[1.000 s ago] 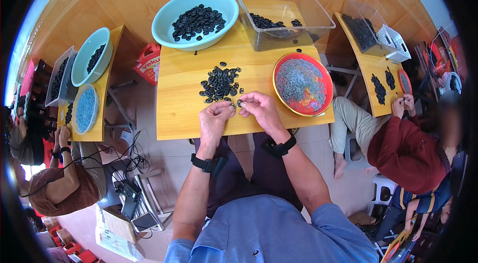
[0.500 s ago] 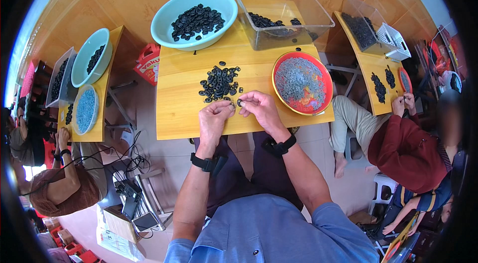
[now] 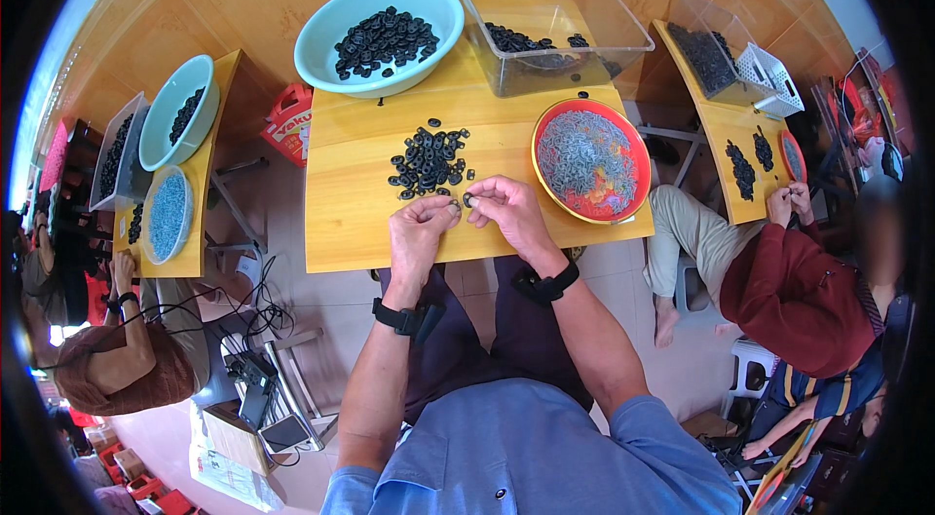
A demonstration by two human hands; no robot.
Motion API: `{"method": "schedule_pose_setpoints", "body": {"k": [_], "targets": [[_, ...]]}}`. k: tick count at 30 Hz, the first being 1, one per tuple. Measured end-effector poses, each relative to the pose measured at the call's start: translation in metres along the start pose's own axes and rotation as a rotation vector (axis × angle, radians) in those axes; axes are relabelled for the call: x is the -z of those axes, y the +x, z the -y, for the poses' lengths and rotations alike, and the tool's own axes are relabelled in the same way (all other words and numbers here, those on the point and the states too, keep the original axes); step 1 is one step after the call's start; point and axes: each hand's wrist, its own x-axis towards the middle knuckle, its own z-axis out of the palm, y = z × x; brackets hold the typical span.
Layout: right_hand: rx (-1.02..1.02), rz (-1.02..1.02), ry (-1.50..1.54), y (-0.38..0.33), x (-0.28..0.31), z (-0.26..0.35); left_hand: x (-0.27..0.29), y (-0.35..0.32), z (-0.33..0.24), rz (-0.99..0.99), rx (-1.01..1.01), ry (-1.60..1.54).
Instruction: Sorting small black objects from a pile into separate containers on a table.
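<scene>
At the far left, a co-worker in a brown top [image 3: 127, 379] sits at a side table [image 3: 216, 154] bearing basins. On the nearer tabletop [image 3: 346, 208], a pale teal basin [image 3: 326, 76] stands at the back left, with black pieces [image 3: 388, 36] heaped inside.

In front of it lies a loose pile of small black rings [image 3: 427, 164], just beyond the left hand [image 3: 419, 230]. That hand's thumb and fingers are closed in a pinch; whether they hold anything small, I cannot tell.

Just to the right of those fingertips, and slightly farther from the body, is a single black piece [image 3: 468, 200], gripped between the right hand's [image 3: 514, 218] thumb and fingers. A narrow gap separates the two pinches, and the piece faces the left fingertips across it. It looks rounded, but too little shows to tell its long axis.

The pile is nearer the left hand. Behind the right hand stands a clear bin [image 3: 545, 78]; ahead and to its right, the red bowl [image 3: 596, 219] of small grey pieces [image 3: 575, 150] is nearer the right hand. At the far right sits a co-worker in dark red [image 3: 804, 291].
</scene>
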Motion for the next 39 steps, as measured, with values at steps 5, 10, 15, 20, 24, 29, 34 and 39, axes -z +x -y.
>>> {"method": "schedule_pose_setpoints", "body": {"k": [5, 10, 15, 20, 24, 29, 34, 39], "targets": [[-0.014, 0.037, -0.046, 0.0005, -0.0014, 0.002, 0.0007, 0.0021, 0.0023, 0.013, -0.002, 0.005], [0.005, 0.038, -0.036, 0.0015, -0.0008, -0.0005, -0.001, 0.0023, 0.0005, 0.012, 0.006, 0.004], [0.015, 0.025, -0.024, 0.0014, -0.0025, -0.0016, -0.0031, 0.0012, -0.0005, 0.004, 0.007, -0.051], [0.024, 0.012, -0.031, 0.0018, -0.0017, -0.0042, -0.0049, 0.0003, 0.0004, -0.009, -0.028, 0.024], [0.009, 0.014, -0.048, 0.0026, -0.001, -0.0024, -0.0057, 0.0006, -0.0008, -0.02, -0.01, 0.031], [0.006, 0.019, -0.031, 0.0031, -0.0017, -0.0036, -0.0055, 0.0007, -0.0013, -0.026, 0.004, 0.017], [0.014, 0.02, -0.038, 0.0041, -0.0016, -0.0026, -0.0063, 0.0009, -0.0031, -0.033, 0.019, 0.03], [0.004, 0.017, -0.044, 0.0037, -0.0026, 0.001, -0.0088, 0.0005, -0.0064, -0.033, 0.043, 0.021]]}}
